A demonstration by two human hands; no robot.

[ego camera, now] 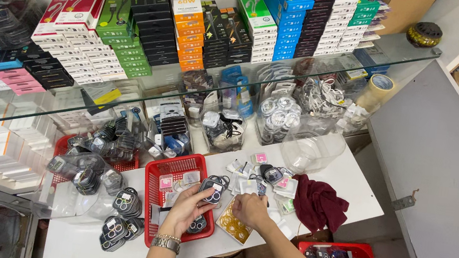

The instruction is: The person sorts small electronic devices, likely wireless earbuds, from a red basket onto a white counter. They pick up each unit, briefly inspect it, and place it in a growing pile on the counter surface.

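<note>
**Plastic, glass and cloth**

Glossy clear-plastic packets [214,190] in the left hand [191,205]. Red plastic mesh basket [153,196]. Smooth white tabletop [351,192]. Soft matt maroon cloth [319,204]. Clear glass shelf [199,92]. Shiny metal wristband [166,243]. Glossy cardboard boxes [154,24].

right hand [250,210]: fingertips curl under, so what they pinch cannot be told. it covers the upper part of the gold card [233,227]. left hand [191,205]: hides part of the red basket [152,187]; the small pack [213,190] at its fingers is too small to read. both forearms cut off at the near edge. second red basket [337,252], near right, cropped by the bottom edge. items under the glass shelf [19,113] blur behind reflections. far box stacks [292,13] cut by the top edge.
</note>
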